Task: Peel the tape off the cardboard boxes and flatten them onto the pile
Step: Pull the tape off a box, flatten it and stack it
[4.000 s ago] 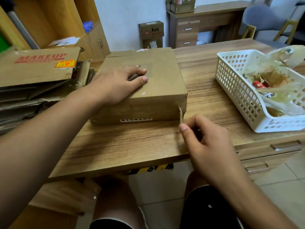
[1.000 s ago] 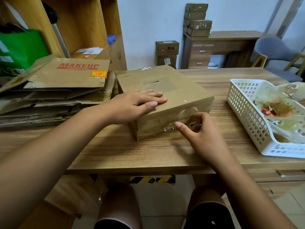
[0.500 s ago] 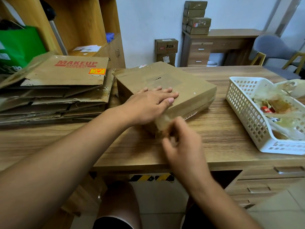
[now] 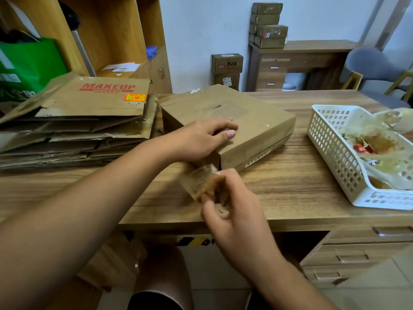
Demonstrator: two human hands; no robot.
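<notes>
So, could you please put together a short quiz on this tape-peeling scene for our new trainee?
1. True or false: the left hand rests flat on top of the cardboard box.
2. What is pinched in the fingers of the right hand? A) a knife B) a strip of tape C) a pen
3. On the table, on which side of the box does the pile of flattened cardboard lie?
Key: 1 true; 2 B; 3 to the box's left, beside it.
</notes>
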